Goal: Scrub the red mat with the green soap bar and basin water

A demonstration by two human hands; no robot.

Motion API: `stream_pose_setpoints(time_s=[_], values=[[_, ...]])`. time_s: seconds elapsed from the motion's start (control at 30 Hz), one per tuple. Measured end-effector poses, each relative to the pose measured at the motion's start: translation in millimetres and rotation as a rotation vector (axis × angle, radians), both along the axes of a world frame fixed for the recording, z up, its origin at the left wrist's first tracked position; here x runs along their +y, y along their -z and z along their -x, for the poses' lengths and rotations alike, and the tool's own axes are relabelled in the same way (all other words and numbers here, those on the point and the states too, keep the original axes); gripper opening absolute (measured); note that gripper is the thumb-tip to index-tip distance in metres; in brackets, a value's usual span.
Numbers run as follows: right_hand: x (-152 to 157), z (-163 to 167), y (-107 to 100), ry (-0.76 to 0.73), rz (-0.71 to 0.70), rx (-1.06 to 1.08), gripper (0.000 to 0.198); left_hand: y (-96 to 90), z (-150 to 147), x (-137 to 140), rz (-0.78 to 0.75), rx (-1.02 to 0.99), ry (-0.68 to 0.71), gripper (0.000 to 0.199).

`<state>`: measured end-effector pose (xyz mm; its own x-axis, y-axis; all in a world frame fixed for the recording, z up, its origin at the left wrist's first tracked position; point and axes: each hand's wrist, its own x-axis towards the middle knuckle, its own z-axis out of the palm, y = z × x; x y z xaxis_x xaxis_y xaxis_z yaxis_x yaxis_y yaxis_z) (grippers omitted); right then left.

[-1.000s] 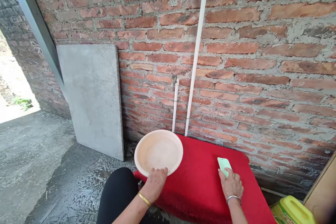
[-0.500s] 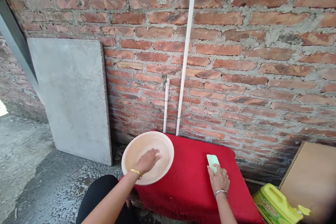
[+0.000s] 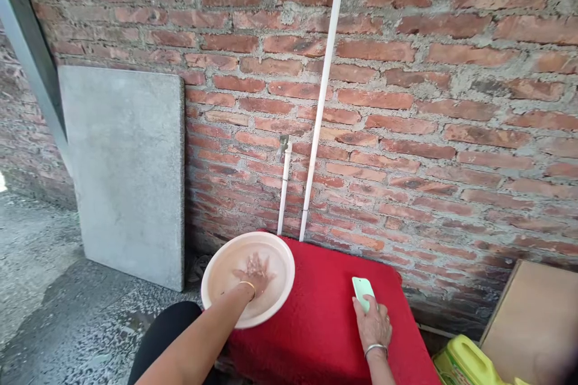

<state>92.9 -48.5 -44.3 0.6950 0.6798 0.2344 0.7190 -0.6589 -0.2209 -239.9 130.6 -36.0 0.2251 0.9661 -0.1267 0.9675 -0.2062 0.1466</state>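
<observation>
My left hand (image 3: 255, 272) is under water in a pale pink basin (image 3: 289, 280), with its fingers spread and a gold bracelet at the wrist. To the right, my right hand (image 3: 374, 325) grips a light green brush (image 3: 362, 290) with a hole at its far end. The brush lies against a red cloth (image 3: 325, 289) that covers a low table. Its underside is hidden. The basin stands at the left end of the same cloth.
A brick wall (image 3: 383, 102) rises behind, with white pipes (image 3: 318, 114) and a tap (image 3: 283, 147). At left leans a grey slab (image 3: 130, 174) above wet ground (image 3: 103, 313). A yellow jug (image 3: 467, 361) and a brown board (image 3: 528, 319) are at right.
My left hand has gone down from above the basin into the water, and its fingers have spread. My right hand keeps its grip on the brush. The view has shifted slightly.
</observation>
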Motion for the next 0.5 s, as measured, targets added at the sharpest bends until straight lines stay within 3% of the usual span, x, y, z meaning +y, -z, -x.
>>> stream_pose_setpoints(time_s=[0.1,0.2,0.37,0.43,0.5], values=[[9.7,21.6,-16.5,-0.017,-0.016,0.068,0.043,-3.3,-2.6,8.0,0.153,0.003,-0.076,0.088],[34.8,66.8,-29.5,-0.199,-0.041,0.083,0.037,-9.2,-2.9,12.8,0.214,-0.013,-0.068,0.102],[80.2,142.2,-34.7,-0.433,-0.005,0.086,0.026,-12.4,-3.9,8.4,0.267,0.024,-0.120,0.095],[86.0,147.6,-34.4,-0.449,0.024,0.088,0.025,-13.4,-4.1,5.4,0.252,0.030,-0.121,0.098],[80.9,132.6,-34.0,-0.411,0.047,0.085,0.025,-15.8,-4.5,2.7,0.239,0.031,-0.112,0.101]])
